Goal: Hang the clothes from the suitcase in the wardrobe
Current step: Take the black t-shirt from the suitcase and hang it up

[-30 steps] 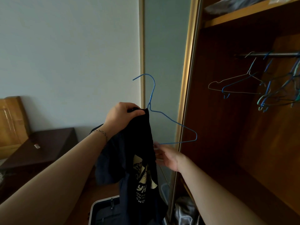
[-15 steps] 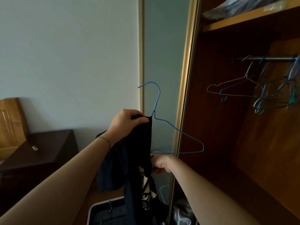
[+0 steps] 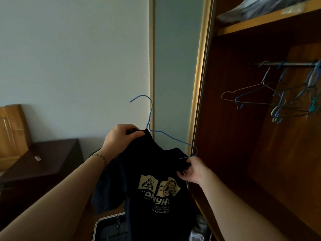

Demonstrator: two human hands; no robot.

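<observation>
My left hand pinches the black tee collar against the blue wire hanger neck to anchor it, right hand grips the shoulder fabric, pulling it toward the bare hanger arm, above the suitcase, wardrobe rail well apart.

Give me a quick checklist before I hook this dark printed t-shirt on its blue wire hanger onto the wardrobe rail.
1. Left hand grips the black printed t-shirt at the neck of the blue wire hanger: ok.
2. Right shoulder of the shirt seated on the hanger: not ok; the right end of the wire is bare, and the right hand is pulling cloth towards it.
3. Hook free and upright: ok.
4. Free space on the metal wardrobe rail: ok, left of the empty wire hangers.
5. Wardrobe opening unobstructed: ok.
6. Left shoulder seated: cannot tell, hidden by the hand.
</observation>
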